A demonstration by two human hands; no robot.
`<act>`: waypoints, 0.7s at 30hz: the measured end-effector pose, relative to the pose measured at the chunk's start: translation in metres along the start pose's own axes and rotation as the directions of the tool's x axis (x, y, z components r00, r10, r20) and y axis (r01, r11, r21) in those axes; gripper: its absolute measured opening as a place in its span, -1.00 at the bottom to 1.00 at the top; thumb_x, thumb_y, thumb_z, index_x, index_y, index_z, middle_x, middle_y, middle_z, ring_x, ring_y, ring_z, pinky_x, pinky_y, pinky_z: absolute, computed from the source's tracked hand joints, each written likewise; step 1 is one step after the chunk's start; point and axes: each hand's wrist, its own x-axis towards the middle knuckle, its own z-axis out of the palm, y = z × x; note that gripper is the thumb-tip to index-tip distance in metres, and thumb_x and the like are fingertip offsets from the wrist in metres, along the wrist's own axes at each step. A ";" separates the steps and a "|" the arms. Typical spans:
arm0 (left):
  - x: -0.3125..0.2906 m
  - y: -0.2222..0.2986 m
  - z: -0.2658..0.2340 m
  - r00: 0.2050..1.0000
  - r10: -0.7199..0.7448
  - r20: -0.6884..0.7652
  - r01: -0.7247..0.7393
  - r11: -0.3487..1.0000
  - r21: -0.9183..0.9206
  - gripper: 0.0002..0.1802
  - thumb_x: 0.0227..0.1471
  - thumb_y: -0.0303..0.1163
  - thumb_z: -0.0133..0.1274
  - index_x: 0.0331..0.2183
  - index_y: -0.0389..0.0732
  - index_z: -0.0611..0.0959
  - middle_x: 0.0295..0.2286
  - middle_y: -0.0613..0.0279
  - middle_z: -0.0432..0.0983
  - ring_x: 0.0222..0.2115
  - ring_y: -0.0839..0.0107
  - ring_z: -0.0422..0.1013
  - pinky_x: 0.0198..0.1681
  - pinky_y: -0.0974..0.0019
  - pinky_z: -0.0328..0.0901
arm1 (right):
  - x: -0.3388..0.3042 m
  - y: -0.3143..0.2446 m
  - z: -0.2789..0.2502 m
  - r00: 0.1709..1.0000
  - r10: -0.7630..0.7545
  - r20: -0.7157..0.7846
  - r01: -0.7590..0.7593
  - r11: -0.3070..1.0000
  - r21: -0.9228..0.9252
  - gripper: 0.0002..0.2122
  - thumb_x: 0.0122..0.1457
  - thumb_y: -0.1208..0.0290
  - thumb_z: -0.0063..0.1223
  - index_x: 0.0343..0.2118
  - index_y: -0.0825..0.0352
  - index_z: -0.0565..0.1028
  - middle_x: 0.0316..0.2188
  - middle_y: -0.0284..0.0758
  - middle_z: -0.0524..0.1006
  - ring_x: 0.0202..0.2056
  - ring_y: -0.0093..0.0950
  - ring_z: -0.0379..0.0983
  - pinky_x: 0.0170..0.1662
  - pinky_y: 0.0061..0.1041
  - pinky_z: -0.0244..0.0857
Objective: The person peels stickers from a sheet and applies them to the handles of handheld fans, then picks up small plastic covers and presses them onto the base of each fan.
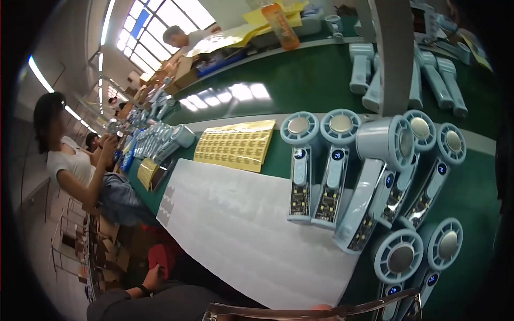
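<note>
My left hand (154, 278), with a dark band at its wrist, is low at the left beside my dark-clad leg. It is next to a red thing (160, 258) below the table edge; its fingers are too small and shadowed to read. Only a small skin-coloured patch (321, 307), which looks like part of my right hand, shows at the lower edge behind a glasses frame. It is by the white sheet (241, 214). Right of the sheet lie several light-blue handheld fans (334, 166), many with circuit boards exposed and small displays lit. One fan (369, 176) lies across others.
A yellow label sheet (235, 143) lies beyond the white sheet. More fans (160, 140) are piled at the left of the green table (230, 115), others beyond a metal post (393, 59). An orange bottle (281, 27) stands far back. A person (77, 166) works at the left.
</note>
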 end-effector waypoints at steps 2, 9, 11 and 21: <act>-0.017 0.006 0.008 0.994 -0.073 -0.075 0.072 0.997 -0.024 -0.65 0.01 -0.49 0.08 -0.10 -0.27 0.51 -0.28 -0.19 0.57 -0.22 -0.06 0.53 -0.15 0.07 0.39 | 0.014 -0.007 0.013 1.000 0.003 0.013 -0.003 1.000 -0.015 -0.25 -0.01 0.33 0.29 0.24 0.32 0.13 -0.09 -0.22 0.41 -0.07 -0.39 0.37 0.02 -0.39 0.27; -0.040 0.049 0.008 0.968 -0.210 -0.136 0.197 0.975 -0.098 -0.62 0.04 -0.44 0.10 -0.06 -0.21 0.51 -0.27 -0.11 0.59 -0.20 -0.01 0.54 -0.13 0.12 0.41 | 0.027 -0.005 0.031 0.999 -0.001 0.032 0.002 1.000 -0.012 -0.23 -0.02 0.39 0.30 0.25 0.33 0.11 -0.16 -0.25 0.41 -0.12 -0.42 0.37 -0.03 -0.43 0.27; -0.037 0.052 0.005 0.971 -0.206 -0.118 0.201 0.978 -0.053 -0.61 0.04 -0.43 0.10 -0.05 -0.20 0.51 -0.26 -0.12 0.59 -0.18 -0.01 0.54 -0.11 0.12 0.41 | 0.025 -0.005 0.034 0.999 0.001 0.035 -0.001 1.000 0.001 -0.22 -0.02 0.40 0.30 0.25 0.33 0.10 -0.17 -0.26 0.41 -0.14 -0.43 0.37 -0.04 -0.44 0.27; -0.021 0.038 0.019 0.984 -0.167 -0.067 0.170 0.985 0.033 -0.59 0.02 -0.35 0.11 -0.05 -0.19 0.52 -0.25 -0.12 0.59 -0.16 -0.04 0.52 -0.09 0.07 0.40 | -0.047 -0.016 0.003 0.994 -0.085 -0.071 0.094 0.987 0.131 -0.18 -0.04 0.48 0.32 0.27 0.33 0.07 -0.27 -0.31 0.42 -0.21 -0.47 0.38 -0.10 -0.49 0.26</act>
